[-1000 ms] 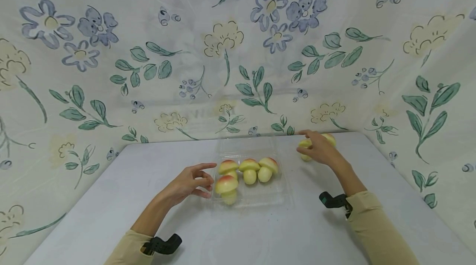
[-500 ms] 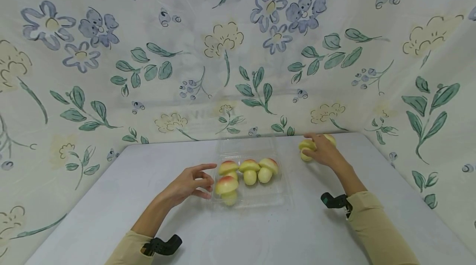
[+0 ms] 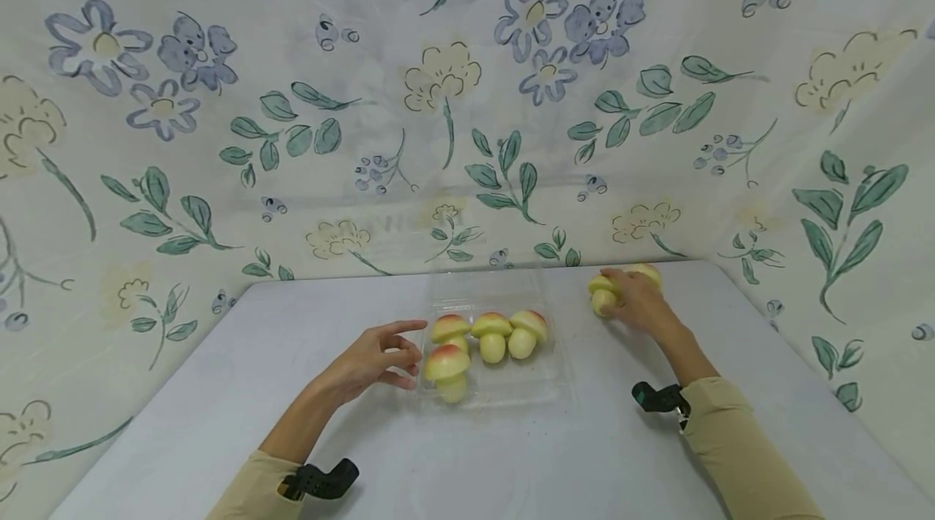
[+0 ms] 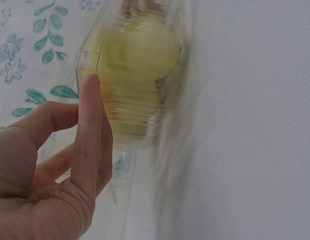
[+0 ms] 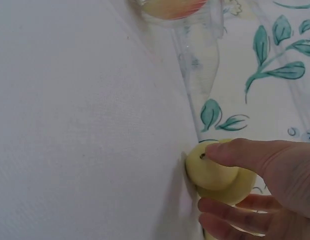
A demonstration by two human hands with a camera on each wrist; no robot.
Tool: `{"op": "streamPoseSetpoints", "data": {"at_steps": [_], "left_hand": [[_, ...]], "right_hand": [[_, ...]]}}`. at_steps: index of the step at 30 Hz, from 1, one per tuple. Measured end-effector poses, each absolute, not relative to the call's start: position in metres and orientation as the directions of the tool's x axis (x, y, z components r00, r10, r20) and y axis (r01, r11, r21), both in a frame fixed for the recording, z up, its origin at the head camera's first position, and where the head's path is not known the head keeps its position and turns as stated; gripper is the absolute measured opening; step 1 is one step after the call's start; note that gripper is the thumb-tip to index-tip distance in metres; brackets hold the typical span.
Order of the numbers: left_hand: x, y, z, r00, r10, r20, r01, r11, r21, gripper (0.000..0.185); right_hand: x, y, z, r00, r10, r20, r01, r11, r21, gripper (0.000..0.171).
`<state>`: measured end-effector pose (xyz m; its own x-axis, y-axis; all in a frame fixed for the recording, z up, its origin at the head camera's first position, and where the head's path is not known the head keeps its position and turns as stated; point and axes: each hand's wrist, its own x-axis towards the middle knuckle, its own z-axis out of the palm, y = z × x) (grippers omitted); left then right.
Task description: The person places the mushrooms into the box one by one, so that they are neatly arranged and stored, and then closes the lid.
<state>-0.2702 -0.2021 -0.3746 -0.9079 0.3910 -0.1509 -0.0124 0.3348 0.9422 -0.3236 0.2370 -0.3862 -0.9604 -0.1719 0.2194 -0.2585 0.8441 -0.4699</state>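
Observation:
Several mushroom-shaped pieces (image 3: 492,337), yellow with reddish caps, lie in a clear plastic container (image 3: 551,390) at mid-table. My left hand (image 3: 376,359) is at the container's left side, fingers loosely extended; in the left wrist view a fingertip (image 4: 90,85) meets the clear wall (image 4: 84,61). At the back right, my right hand (image 3: 644,302) grips another yellow mushroom (image 3: 602,299). From the right wrist view, the thumb presses on its rounded stem end (image 5: 212,172), with fingers curled on the opposite side. One more mushroom (image 3: 650,270) shows partly behind this hand.
The container's clear lid (image 3: 485,286) stands open toward the back of the white table (image 3: 497,463). A floral cloth (image 3: 351,171) hangs right behind the table's far edge. Dark wrist cameras (image 3: 329,479) sit at both sleeves.
My right hand has moved slightly right and lower, its thumb and fingers closing round the back-right mushroom. The left hand and the mushrooms in the container have stayed put.

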Motion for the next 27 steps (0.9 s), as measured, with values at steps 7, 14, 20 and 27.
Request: {"op": "streamPoseSetpoints", "data": {"at_steps": [7, 14, 20, 27], "left_hand": [[-0.2704, -0.2015, -0.3734, -0.908, 0.389, -0.154, -0.015, 0.338, 0.941, 0.066], [-0.2706, -0.201, -0.3729, -0.91, 0.384, -0.154, -0.015, 0.341, 0.94, 0.065], [-0.272, -0.2019, -0.374, -0.908, 0.39, -0.152, -0.013, 0.337, 0.941, 0.066], [-0.2723, -0.2032, -0.377, -0.907, 0.39, -0.157, -0.022, 0.328, 0.944, 0.066]], "right_hand": [[-0.3244, 0.2342, -0.3884, -0.968, -0.146, 0.206, -0.234, 0.827, -0.512, 0.064], [-0.3237, 0.2331, -0.3874, -0.972, -0.129, 0.194, -0.215, 0.823, -0.526, 0.063], [-0.3223, 0.2327, -0.3865, -0.974, -0.125, 0.19, -0.208, 0.826, -0.524, 0.066], [-0.3216, 0.2322, -0.3869, -0.972, -0.131, 0.195, -0.215, 0.827, -0.519, 0.065]]}}
